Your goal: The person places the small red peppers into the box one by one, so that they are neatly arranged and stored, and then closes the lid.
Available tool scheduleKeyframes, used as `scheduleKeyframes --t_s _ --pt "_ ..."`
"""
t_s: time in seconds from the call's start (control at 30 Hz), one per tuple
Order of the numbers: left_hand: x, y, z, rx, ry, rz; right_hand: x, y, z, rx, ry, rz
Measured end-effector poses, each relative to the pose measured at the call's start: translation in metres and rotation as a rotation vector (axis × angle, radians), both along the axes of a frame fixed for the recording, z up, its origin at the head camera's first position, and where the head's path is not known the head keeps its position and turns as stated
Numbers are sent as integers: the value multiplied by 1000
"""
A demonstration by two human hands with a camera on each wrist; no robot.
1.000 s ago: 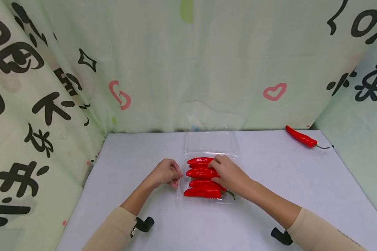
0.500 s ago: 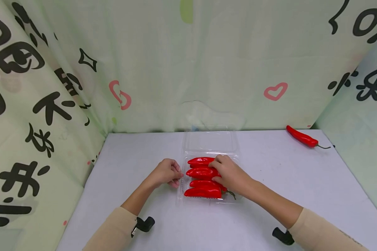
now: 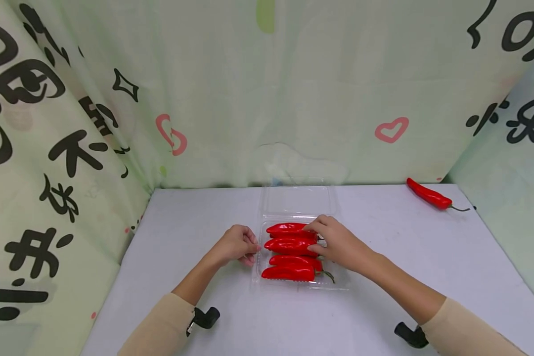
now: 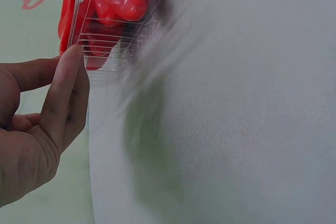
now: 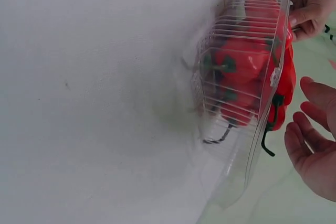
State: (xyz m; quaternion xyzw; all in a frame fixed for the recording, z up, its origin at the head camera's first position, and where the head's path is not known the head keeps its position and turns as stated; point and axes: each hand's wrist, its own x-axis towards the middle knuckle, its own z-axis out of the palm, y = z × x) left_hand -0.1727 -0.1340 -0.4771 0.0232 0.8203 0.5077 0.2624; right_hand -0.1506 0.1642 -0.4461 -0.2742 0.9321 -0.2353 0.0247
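A clear plastic clamshell box [image 3: 340, 283] lies unfolded on the table, its lid [image 3: 299, 201] laid back toward the curtain. Several red chili peppers [image 3: 289, 245] with green stems fill it, lying side by side and heaped above the rim. At the box's left edge, my left hand [image 3: 239, 244] pinches the rim between thumb and fingers; the left wrist view has this hand [image 4: 47, 111] at the box's corner. My right hand [image 3: 341, 245] hovers over the stem ends. In the right wrist view its fingers [image 5: 299, 135] are spread loosely, apart from the peppers and holding nothing.
One more red chili pepper [image 3: 429, 196] lies at the back right of the white table [image 3: 396, 257], near its edge. Pale green printed curtains [image 3: 222, 89] stand behind and on both sides. Dark wrist mounts [image 3: 206, 318] jut from both sleeves.
My right hand has let go of the peppers and drawn back to the right, uncovering their stem ends. The left hand stays at the rim.
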Motion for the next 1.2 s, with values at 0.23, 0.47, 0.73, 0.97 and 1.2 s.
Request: scheduleKeyframes --t_s 0.23,0.47,0.73,0.97,1.2 --pt "0 1 -1 -4 2 2 1 19 -4 -45 28 -35" --pt "0 1 0 -9 2 0 0 38 -7 -88 116 -69" --pt "0 1 1 -4 2 -3 -2 60 -8 -108 162 -109" --pt "1 1 0 -10 3 -2 -2 76 -8 -129 194 -167" --pt "1 1 -1 -6 3 3 -5 94 -11 -134 188 -235"
